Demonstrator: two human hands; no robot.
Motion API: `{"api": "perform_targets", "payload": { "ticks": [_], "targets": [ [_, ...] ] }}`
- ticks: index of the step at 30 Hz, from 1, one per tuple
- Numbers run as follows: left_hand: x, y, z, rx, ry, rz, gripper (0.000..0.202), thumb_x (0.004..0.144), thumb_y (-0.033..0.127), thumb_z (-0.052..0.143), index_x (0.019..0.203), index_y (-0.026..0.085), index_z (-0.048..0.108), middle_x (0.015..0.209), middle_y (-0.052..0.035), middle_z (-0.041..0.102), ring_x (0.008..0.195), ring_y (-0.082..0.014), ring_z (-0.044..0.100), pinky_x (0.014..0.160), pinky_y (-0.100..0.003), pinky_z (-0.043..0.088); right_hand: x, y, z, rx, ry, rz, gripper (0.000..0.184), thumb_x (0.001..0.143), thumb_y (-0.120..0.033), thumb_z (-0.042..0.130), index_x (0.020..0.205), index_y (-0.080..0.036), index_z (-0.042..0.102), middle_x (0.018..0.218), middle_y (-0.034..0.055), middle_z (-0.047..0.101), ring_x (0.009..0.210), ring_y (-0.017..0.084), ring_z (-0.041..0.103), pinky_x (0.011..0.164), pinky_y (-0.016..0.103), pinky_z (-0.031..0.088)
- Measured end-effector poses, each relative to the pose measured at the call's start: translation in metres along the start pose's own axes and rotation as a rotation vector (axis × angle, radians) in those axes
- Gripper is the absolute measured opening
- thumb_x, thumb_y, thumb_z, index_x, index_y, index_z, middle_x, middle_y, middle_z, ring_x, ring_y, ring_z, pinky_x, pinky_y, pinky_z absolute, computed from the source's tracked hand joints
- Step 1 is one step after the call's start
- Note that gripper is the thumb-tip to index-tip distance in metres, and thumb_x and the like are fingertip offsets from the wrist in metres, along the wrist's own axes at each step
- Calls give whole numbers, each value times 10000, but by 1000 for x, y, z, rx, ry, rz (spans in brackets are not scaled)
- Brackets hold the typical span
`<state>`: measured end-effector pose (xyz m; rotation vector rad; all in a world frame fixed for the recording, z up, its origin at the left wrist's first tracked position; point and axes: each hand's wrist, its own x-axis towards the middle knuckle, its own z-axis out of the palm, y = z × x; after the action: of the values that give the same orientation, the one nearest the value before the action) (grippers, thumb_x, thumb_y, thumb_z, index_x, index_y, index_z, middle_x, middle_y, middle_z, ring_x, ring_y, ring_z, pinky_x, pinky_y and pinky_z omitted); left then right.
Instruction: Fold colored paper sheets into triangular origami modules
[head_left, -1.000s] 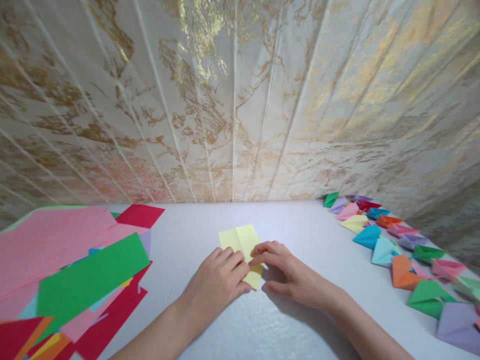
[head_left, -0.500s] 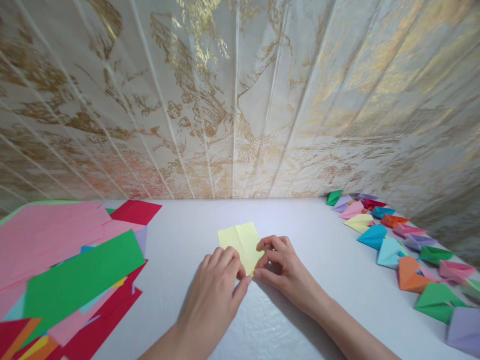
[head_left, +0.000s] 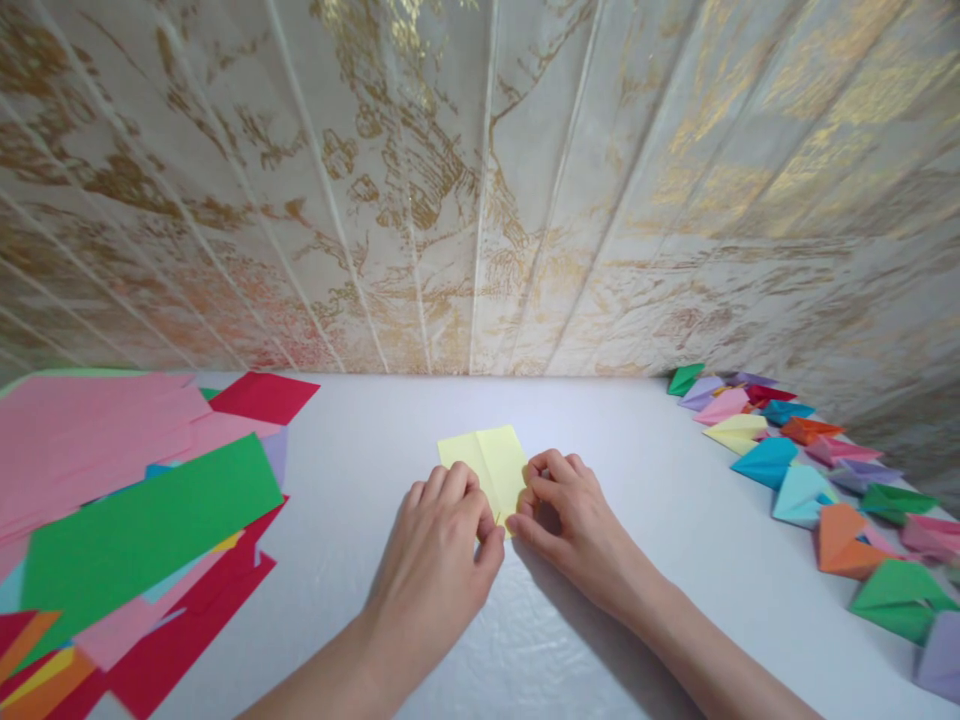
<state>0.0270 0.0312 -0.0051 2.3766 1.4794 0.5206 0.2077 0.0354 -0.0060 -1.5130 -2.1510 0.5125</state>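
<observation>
A small sheet of pale yellow paper [head_left: 491,460] lies on the white table in front of me, with a crease running down its middle from the far edge. My left hand [head_left: 450,540] covers its near left part, thumb and fingers pinched on the near edge. On the near right edge, my right hand [head_left: 562,505] has its thumb and curled fingers closed on the paper. Between the two thumbs a small bit of the near edge stands slightly raised; the rest of that edge is hidden by my fingers.
To the left lies a loose pile of coloured paper, with a green sheet [head_left: 157,535] on top, pink sheets [head_left: 82,440] and a red sheet [head_left: 266,398]. Along the right sit several folded paper pieces, among them an orange one [head_left: 847,540]. A gold-patterned curtain [head_left: 465,200] hangs behind the white table [head_left: 375,420].
The view has tilted and shifted slightly. My thumbs have moved a little apart along the near edge, where a small bit of paper now stands up. Both hands stay on the yellow paper.
</observation>
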Motion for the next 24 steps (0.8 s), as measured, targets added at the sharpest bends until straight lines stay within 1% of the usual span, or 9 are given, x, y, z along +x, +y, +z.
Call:
{"api": "perform_targets", "payload": {
  "ticks": [7,10,13,18,21,24],
  "targets": [
    [1,-1,1,-20,1,-7,197,857,100,563,719,221,494,901,-19,547,889,-233,507,774,-391,396,2,-5,0,-37,-7,26,160,812,-144,716,700,-193,612,927,44,578,872,224,497,812,406,409],
    [1,-3,2,-49,2,-14,163,855,104,585,775,221,504,898,-6,550,877,-223,505,780,-387,386,2,-4,0,-48,-15,30,158,815,-143,710,702,-193,613,930,43,577,871,221,495,812,403,408],
    [1,-4,3,-79,3,-11,146,854,99,606,841,224,532,928,3,566,910,-221,508,804,-386,376,1,-4,1,-48,-11,37,150,827,-142,700,717,-196,613,937,40,571,882,224,490,819,401,401],
    [0,-4,5,-97,11,-16,139,871,92,610,864,221,558,952,1,576,932,-230,505,815,-399,359,-2,-8,2,-21,10,73,131,806,-138,707,806,-203,593,975,44,565,908,239,486,821,404,389],
    [-1,-4,6,-99,12,-19,129,881,101,617,870,218,562,960,-3,576,946,-237,503,816,-404,353,-3,-8,2,-6,23,74,143,801,-165,715,850,-213,590,997,47,560,935,254,478,833,414,385],
    [-1,-4,6,-102,3,-19,127,892,100,610,875,217,564,969,-4,576,958,-240,502,825,-409,352,-4,-5,-1,19,-14,65,142,814,-159,693,889,-215,586,1011,50,555,942,256,470,844,420,386]
  ]
}}
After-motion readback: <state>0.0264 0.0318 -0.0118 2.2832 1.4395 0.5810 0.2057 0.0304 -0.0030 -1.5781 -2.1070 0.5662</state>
